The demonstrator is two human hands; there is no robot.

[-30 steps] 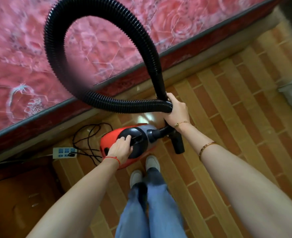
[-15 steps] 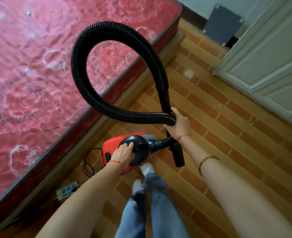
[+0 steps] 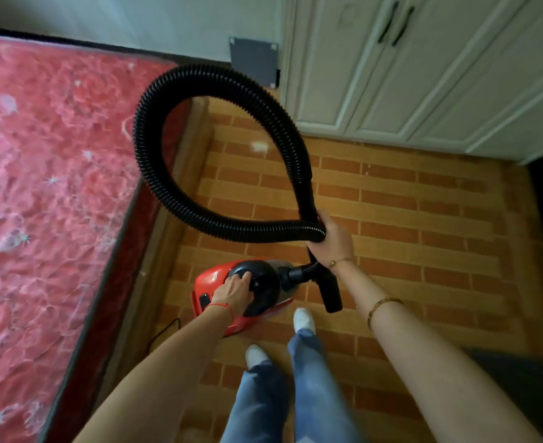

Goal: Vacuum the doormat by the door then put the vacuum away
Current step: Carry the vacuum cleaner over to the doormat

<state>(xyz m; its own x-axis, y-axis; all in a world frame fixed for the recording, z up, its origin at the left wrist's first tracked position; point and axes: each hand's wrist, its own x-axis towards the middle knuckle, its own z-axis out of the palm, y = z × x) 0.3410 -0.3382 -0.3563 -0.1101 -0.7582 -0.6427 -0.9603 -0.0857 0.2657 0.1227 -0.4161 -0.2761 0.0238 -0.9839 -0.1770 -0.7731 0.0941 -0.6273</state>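
Note:
A small red vacuum (image 3: 212,279) with a black top handle hangs just above the brick-patterned floor in front of my feet. My left hand (image 3: 235,294) grips that black handle. The black ribbed hose (image 3: 200,87) rises in a big loop in front of me. My right hand (image 3: 332,239) holds both ends of the loop bunched together, to the right of the vacuum body. The black nozzle (image 3: 332,292) hangs down below that hand. No doormat shows in this view.
A bed with a red patterned mattress (image 3: 40,203) fills the left side. Pale cupboard doors (image 3: 423,75) stand ahead on the right, with a grey panel (image 3: 254,60) leaning against the wall beside them. A black cord (image 3: 164,330) trails behind the vacuum. A dark object (image 3: 526,378) lies at lower right.
My view has swung right from the bed toward the cupboard. Both hands keep their grips on the vacuum and hose. The power strip has left the view.

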